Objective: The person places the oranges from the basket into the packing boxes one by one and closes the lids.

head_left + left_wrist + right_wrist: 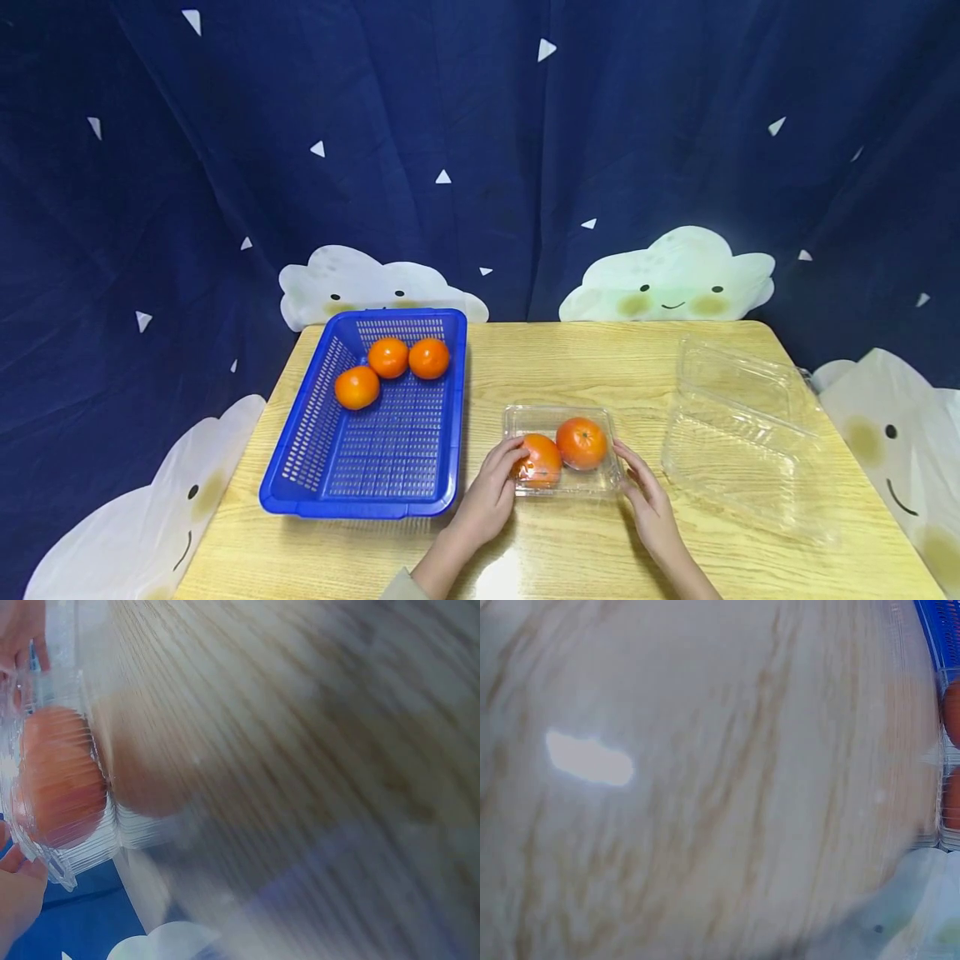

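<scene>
Your left hand [487,490] and right hand [651,504] grip the two ends of the clear plastic box [564,492]. It sits on the table [570,362] beside the blue basket [360,508], two oranges [582,444] inside.

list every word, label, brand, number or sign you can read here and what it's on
No readable text in any view.
The backdrop shows only white triangles and clouds with faces, no lettering.
The blue basket, clear box and clear containers show no legible label or brand.
Small dark marks by one orange fruit in the box are too small to make out.
</scene>
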The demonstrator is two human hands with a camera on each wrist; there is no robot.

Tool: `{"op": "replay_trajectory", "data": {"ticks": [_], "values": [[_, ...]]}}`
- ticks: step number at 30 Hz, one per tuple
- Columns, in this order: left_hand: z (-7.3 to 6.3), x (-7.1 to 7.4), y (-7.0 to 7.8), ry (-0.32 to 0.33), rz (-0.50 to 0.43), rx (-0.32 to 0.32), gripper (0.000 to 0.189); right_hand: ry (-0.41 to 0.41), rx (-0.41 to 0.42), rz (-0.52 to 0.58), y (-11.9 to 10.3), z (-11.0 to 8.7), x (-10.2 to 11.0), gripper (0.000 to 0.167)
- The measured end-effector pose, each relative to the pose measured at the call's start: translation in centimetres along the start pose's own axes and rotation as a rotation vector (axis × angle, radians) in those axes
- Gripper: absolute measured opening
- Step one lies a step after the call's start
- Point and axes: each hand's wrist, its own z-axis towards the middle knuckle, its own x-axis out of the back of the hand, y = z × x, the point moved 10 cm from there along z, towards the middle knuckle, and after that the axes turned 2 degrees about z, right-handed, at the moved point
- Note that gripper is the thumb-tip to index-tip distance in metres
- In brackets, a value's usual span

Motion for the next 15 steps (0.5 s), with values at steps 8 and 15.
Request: {"op": "replay_trajectory", "data": {"ticks": [8,15], "values": [[0.0,0.4,-0.4,0.083,-0.098,0.028,0.051,0.015,-0.070,0.056,0.4,-0.1,0.1,0.049],[-0.4,0.5,-2.2,0.159,-0.212,0.169,0.060,-0.003,-0.159,0.077,1.2,-0.3,0.1,0.049]]}}
